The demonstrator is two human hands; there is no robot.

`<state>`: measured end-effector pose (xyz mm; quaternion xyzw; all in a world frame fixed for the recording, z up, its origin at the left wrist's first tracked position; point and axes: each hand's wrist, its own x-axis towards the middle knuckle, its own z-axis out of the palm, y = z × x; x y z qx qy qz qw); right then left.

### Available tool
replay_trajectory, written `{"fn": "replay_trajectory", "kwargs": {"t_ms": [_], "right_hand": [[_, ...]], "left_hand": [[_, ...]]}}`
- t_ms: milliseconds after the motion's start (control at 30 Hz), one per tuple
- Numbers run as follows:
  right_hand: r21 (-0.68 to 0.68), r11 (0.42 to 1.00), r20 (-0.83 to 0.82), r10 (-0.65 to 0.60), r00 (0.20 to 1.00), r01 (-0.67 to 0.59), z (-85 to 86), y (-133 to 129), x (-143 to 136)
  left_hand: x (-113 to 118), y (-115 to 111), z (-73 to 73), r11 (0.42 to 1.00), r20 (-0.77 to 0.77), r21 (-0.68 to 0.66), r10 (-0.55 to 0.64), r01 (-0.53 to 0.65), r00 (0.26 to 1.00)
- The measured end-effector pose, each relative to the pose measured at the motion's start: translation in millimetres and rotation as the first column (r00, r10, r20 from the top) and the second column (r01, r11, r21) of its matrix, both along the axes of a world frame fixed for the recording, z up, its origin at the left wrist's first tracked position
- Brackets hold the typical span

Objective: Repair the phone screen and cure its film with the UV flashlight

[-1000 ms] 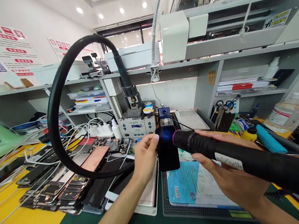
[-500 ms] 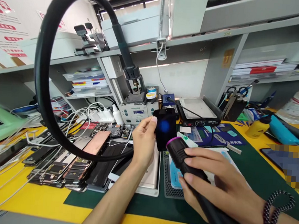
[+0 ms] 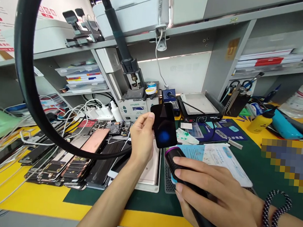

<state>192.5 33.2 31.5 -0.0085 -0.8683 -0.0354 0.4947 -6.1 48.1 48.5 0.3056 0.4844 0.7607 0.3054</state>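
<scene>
My left hand point(image 3: 142, 133) pinches the left edge of a black phone screen point(image 3: 163, 123), holding it upright above the bench with its dark glossy face toward me. A blue glow shows on the lower part of that face. Below and to the right, my right hand point(image 3: 213, 192) wraps round a black flashlight point(image 3: 172, 159) with a purple rim. Its head points up toward the screen, slightly apart from it. Under the hands lie a pale phone back point(image 3: 149, 172) and a blue and white packet point(image 3: 216, 160).
Stacked phone parts point(image 3: 76, 167) and white cables point(image 3: 66, 127) crowd the left. A thick black hose point(image 3: 25, 47) loops through the near left. Behind stand a grey control unit point(image 3: 130, 110) and a flat heating plate point(image 3: 200, 108). A yellow bottle point(image 3: 261, 120) is at right.
The screen has shifted slightly left and turned a little, and its blue glow now sits lower. The flashlight has moved a little down and left. My view has shifted slightly.
</scene>
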Motion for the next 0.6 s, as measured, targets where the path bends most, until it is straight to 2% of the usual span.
{"fn": "replay_trajectory", "kwargs": {"t_ms": [133, 267, 433, 600], "right_hand": [[-0.062, 0.998, 0.121, -0.021, 0.992, 0.028, 2.7, -3.1, 4.5], [-0.068, 0.998, 0.164, -0.009, 0.986, 0.020, 1.7, -5.4, 7.3], [-0.082, 0.995, 0.142, -0.043, 0.989, 0.055, -4.0, -5.4, 4.8], [-0.047, 0.998, 0.084, -0.041, 0.996, 0.046, 1.5, -2.7, 0.0]], "left_hand": [[0.1, 0.5, 0.0, 1.000, 0.003, 0.003, 0.010, -0.010, 1.000], [-0.9, 2.0, -0.2, 1.000, 0.013, 0.010, 0.014, -0.015, 1.000], [-2.5, 1.8, 1.7, 1.000, 0.027, 0.014, 0.024, -0.024, 0.999], [-2.8, 0.3, 3.1, 1.000, 0.030, 0.008, 0.027, -0.027, 0.999]]}}
